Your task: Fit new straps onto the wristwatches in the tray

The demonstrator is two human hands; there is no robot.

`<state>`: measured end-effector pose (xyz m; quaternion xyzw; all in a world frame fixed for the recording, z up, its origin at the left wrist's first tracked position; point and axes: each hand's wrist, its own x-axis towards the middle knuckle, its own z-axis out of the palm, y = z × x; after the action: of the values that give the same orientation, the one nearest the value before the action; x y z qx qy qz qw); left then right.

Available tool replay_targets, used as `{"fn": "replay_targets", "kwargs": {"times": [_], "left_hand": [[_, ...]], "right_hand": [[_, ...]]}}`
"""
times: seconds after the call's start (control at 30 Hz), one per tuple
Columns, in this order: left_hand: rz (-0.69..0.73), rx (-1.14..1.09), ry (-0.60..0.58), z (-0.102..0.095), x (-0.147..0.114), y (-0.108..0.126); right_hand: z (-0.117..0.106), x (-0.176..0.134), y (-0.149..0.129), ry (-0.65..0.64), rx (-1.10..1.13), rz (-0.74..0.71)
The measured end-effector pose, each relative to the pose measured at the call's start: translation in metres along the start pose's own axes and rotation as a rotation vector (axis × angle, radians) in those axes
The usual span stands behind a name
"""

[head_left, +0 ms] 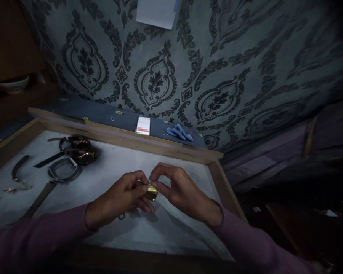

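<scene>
A small, shiny gold metal piece (pixel 151 193) with a curved surface is held up over the white tray bottom. My left hand (pixel 122 193) is closed on it, thumb and forefinger at its left side and the other fingers curled below. From the right, my right hand (pixel 185 190) pinches with thumb and forefinger at its upper edge. Whether something tiny also sits between those right fingertips I cannot make out. A small dark ring-like thing (pixel 121 216) lies on the white surface under my left wrist.
A wooden rim (pixel 131 133) frames the white tray. On its left lie watches with brown cases (pixel 84 156), a looped strap (pixel 65 176), loose strap pieces (pixel 21 166) and a gold chain bit (pixel 17 188). Behind the rim are a white packet (pixel 143 125) and a blue cloth (pixel 179 132).
</scene>
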<state>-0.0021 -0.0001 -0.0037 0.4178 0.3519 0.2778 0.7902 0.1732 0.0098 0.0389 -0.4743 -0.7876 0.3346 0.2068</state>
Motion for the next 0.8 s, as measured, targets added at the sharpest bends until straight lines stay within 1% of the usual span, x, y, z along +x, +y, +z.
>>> {"fn": "replay_targets", "kwargs": {"times": [0.3, 0.5, 0.67, 0.8], "left_hand": [[-0.028, -0.002, -0.003, 0.0011, -0.0013, -0.0003], [-0.043, -0.017, -0.005, 0.0014, -0.0012, 0.0014], [-0.028, -0.040, -0.018, 0.0008, -0.0012, 0.0008], [-0.031, -0.031, -0.018, -0.0005, -0.0005, 0.0006]], "right_hand": [[0.0027, -0.0022, 0.0025, -0.008, 0.033, 0.002], [0.0005, -0.0009, 0.0026, -0.028, -0.017, -0.064], [-0.0024, -0.0013, 0.0003, -0.043, -0.046, -0.099], [-0.0041, -0.0013, -0.0017, -0.064, -0.142, -0.143]]}}
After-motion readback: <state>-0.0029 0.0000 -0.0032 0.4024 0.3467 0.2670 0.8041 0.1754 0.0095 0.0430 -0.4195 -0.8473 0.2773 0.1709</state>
